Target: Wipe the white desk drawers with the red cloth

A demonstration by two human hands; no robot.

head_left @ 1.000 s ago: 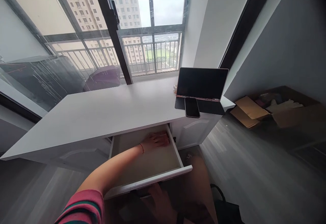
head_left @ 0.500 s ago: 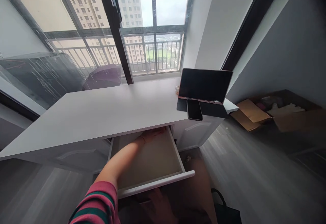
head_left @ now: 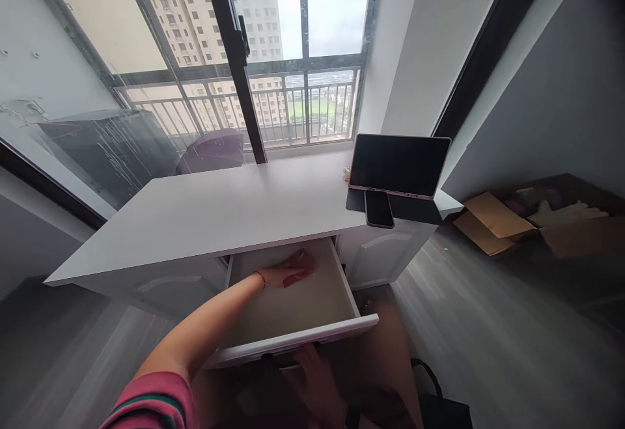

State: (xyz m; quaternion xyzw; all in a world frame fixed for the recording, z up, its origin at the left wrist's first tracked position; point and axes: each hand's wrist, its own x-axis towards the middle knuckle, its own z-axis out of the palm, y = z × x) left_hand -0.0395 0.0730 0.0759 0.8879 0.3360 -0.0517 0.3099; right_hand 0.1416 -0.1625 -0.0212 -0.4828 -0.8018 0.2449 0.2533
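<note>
My left hand reaches into the pulled-out white drawer and presses a dark red cloth against the drawer's bottom. The cloth spreads out under and beyond the fingers. A thin red bracelet circles the wrist, and the sleeve is pink with green stripes. Below the drawer front, in shadow over my lap, is my right hand. Its fingers are stretched up towards the drawer front and appear to hold nothing; whether they touch it is hard to see.
On the white desk a tablet stands on its dark cover, with a phone at its front. An open cardboard box is on the floor at right. A black bag sits beside my leg. Windows rise behind the desk.
My left hand has moved from the drawer's back right corner towards the left and nearer me, bringing the red cloth into plain sight. The camera view has shifted slightly.
</note>
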